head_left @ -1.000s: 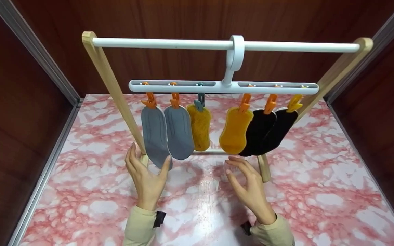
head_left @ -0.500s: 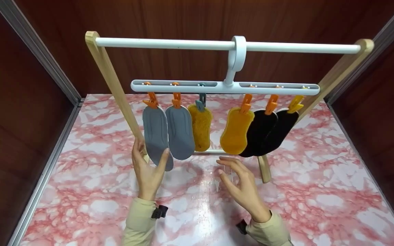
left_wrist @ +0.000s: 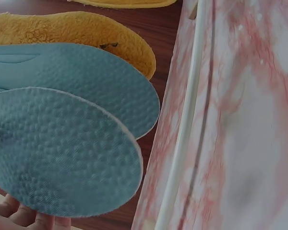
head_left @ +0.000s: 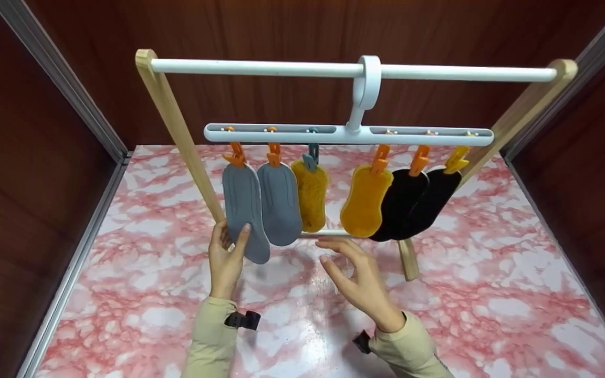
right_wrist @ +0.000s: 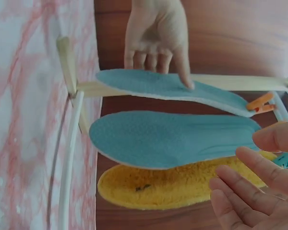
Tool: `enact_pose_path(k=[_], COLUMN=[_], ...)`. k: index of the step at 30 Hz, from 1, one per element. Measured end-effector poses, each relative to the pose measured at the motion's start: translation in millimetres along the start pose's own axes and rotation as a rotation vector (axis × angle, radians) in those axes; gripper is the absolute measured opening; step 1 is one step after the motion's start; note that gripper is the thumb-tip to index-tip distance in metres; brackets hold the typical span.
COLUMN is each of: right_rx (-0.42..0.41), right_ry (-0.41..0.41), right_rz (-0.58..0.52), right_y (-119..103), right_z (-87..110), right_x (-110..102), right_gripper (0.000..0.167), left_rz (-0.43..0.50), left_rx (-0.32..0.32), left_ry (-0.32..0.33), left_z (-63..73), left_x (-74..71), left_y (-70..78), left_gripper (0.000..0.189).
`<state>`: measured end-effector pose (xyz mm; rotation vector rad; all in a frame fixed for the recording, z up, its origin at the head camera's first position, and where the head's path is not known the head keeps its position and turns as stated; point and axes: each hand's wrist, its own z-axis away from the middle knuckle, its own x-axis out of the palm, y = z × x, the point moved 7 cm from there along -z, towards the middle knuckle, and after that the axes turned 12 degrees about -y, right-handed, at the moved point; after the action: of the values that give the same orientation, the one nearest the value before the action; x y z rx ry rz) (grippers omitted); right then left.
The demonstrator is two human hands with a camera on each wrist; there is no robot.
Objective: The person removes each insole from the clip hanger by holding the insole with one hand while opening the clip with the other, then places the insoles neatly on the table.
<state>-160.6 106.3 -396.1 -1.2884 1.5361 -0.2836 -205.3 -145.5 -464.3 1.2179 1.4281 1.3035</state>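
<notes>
My left hand (head_left: 226, 265) pinches the leftmost grey-blue insole (head_left: 240, 202), thumb on its front face and fingers behind. That insole hangs from an orange clip (head_left: 236, 156); in the left wrist view its dimpled rounded end (left_wrist: 72, 158) fills the lower left, with fingertips (left_wrist: 24, 215) under its edge. A second grey-blue insole (head_left: 280, 205) hangs beside it. My right hand (head_left: 359, 281) hovers below the hanging row with spread, bent fingers and holds nothing. In the right wrist view, right-hand fingers (right_wrist: 245, 206) appear in front of the second insole and a fuzzy yellow insole (right_wrist: 168, 184).
A white hanger bar (head_left: 352, 135) with clips hooks over the white rail (head_left: 281, 68) of a wooden-legged rack (head_left: 181, 134). On its right side hang a yellow insole (head_left: 366, 202) and two black insoles (head_left: 399, 205). Pink marbled tabletop (head_left: 139, 294) lies beneath, with dark wood-look walls around.
The left hand has moved from around the leftmost insole's lower end up to grip it, thumb on its face. The right hand has shifted left. The whole view has shifted slightly.
</notes>
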Motion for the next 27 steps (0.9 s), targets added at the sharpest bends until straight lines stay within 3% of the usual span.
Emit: enact_pose_path(k=[6,17,27], right_rx=[-0.034,-0.13,-0.204], right_ry=[-0.01,-0.001,-0.037], right_rz=[-0.05,-0.114,-0.07], right_y=[-12,-49,-74], right_z=[-16.3,-54.0,-85.3], right_x=[4,17,33], right_gripper=[0.028,0.036,0.047], left_rz=[0.029,0.076,0.088], left_rx=[-0.012,-0.033,-0.038], left_ry=[0.017,-0.017,-0.024], left_z=[-1.5,-0.1,3.4], left_x=[-0.6,1.0,3.9], left_y=[-1.7,-1.9,-1.3], left_gripper=[0.025,0.019,0.025])
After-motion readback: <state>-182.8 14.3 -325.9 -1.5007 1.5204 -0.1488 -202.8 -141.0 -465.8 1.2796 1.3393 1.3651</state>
